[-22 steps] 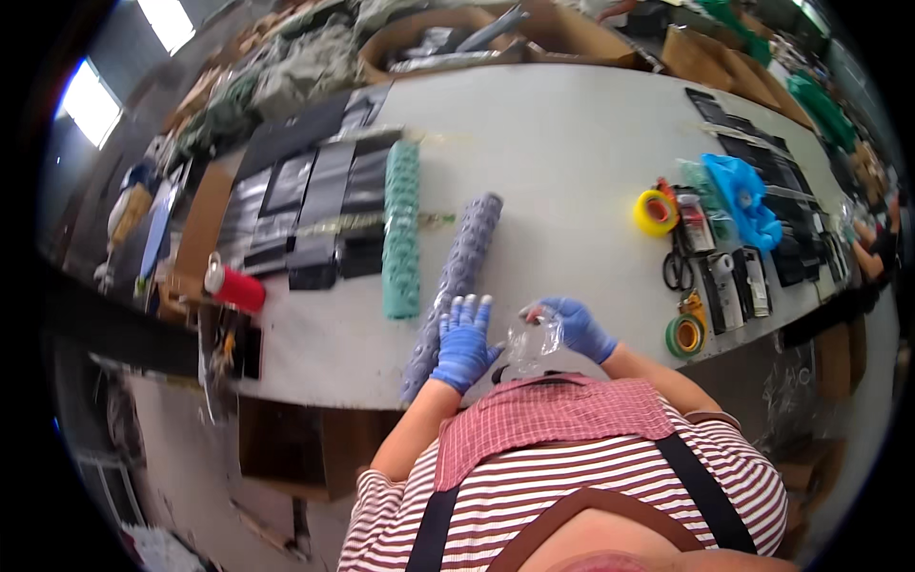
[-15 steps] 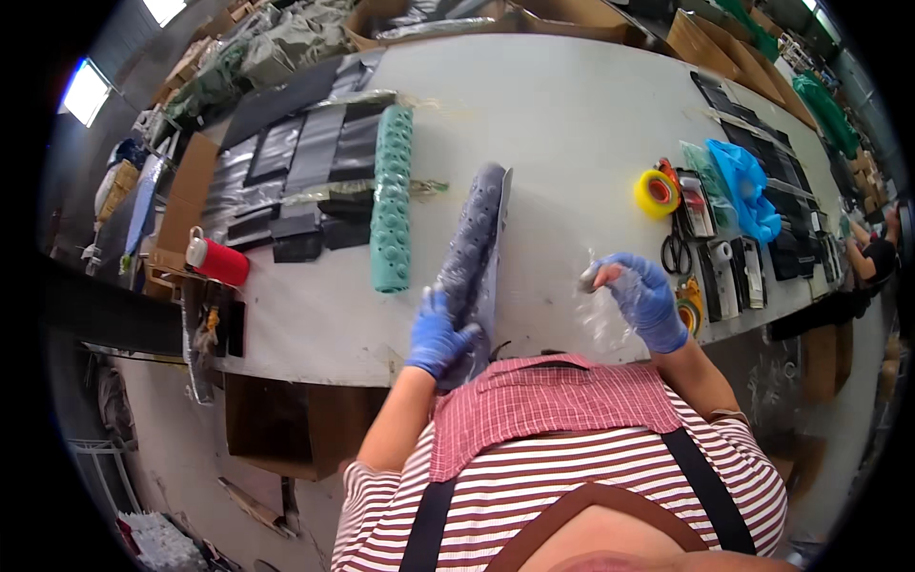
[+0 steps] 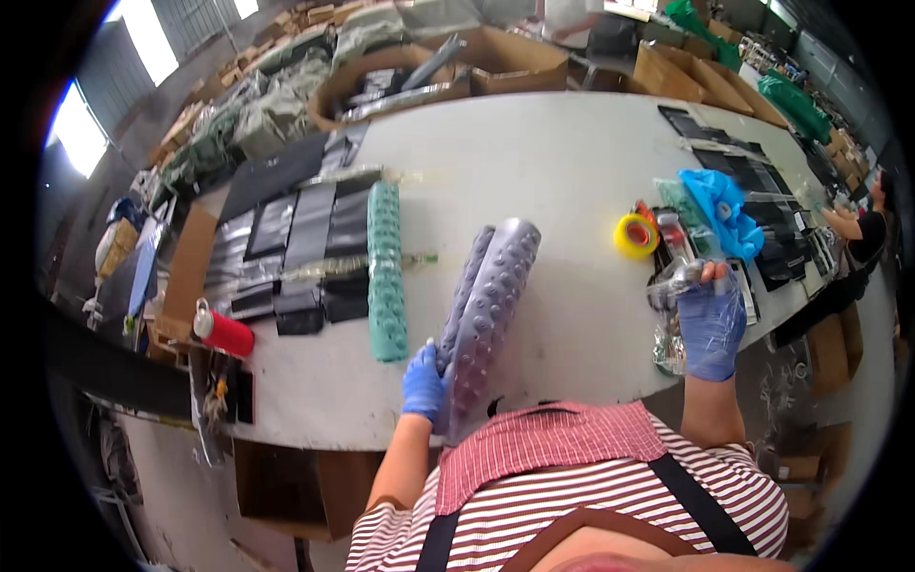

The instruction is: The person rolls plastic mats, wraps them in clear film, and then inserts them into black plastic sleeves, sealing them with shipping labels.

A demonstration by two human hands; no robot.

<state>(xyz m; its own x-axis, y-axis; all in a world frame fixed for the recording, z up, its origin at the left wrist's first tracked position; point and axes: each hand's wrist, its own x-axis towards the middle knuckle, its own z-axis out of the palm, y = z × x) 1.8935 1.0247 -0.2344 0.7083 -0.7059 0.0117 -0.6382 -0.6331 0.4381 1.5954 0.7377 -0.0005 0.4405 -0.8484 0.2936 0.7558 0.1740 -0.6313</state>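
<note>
"On the pale grey tabletop (image 3: 572, 181), where is the bumpy thing?"

"The grey-purple plastic mat with round bumps (image 3: 491, 315) lies right in front of the person, curled into two long rolls side by side."

"What are the hands doing?"

"The blue-gloved left hand (image 3: 422, 383) touches the mat's lower left side. Some fingers are hidden, so nobody can tell how tight it is. The blue-gloved right hand (image 3: 711, 324) is off to the right, fingers curled around some thin, clear plastic film (image 3: 686, 276)."

"What could go wrong?"

"The mat looks springy. Only one hand is on it, near one end, so the far end could pop open."

"And the film?"

"It could snag on the things under the right hand, or cling to the glove and crumple. It could drag the round yellow tape roll (image 3: 623, 238) too, because that sits close by."

"What about the green bumpy plastic roll (image 3: 385, 276)?"

"It's just left of the mat. A sideways bump from the left hand could make it roll."
</note>
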